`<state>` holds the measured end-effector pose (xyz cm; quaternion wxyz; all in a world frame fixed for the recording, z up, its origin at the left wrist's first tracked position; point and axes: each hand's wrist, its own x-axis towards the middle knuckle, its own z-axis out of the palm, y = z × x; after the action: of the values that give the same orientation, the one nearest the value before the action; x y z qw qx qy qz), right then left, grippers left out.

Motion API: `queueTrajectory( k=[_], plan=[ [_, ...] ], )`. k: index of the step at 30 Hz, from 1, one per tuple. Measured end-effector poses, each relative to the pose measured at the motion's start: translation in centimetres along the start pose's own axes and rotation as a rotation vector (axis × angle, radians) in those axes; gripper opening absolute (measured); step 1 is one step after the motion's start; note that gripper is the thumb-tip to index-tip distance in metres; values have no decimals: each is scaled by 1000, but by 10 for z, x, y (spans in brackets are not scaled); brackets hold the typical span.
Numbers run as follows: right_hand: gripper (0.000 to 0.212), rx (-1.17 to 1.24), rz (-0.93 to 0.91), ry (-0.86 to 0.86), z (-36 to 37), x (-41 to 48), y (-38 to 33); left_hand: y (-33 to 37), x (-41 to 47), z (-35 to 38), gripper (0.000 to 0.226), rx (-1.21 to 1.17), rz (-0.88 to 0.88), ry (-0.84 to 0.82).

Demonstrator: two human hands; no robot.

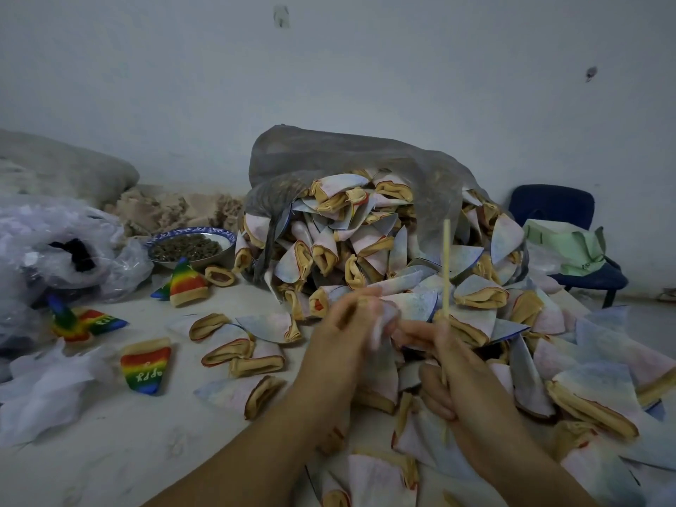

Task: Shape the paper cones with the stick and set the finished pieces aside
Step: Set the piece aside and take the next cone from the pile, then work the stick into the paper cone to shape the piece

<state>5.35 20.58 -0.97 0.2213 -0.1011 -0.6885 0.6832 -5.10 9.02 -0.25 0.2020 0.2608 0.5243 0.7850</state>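
Fingers of your right hand curled round the stick, held upright; your left hand, blurred, pinched a pale paper cone just beside it. Beyond them, more cones spilled from a grey plastic bag.

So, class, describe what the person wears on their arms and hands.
Nothing shows: the left hand and right hand are ungloved, both forearms bare with no sleeve, watch or bracelet in view. Motion blur means rings cannot be ruled out.
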Motion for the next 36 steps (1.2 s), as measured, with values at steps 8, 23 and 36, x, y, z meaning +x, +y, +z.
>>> queueTrajectory(
  k=[8,23,36],
  plan=[
    [31,-921,-350,-24,-10,-4,5,21,20,-30,27,-754,-190,140],
    [26,-1011,-271,-35,8,-7,10,10,19,-21,31,-251,-91,138],
    [27,-806,-204,-39,19,-9,5,9,13,-5,23,-581,-145,10]
  ],
)
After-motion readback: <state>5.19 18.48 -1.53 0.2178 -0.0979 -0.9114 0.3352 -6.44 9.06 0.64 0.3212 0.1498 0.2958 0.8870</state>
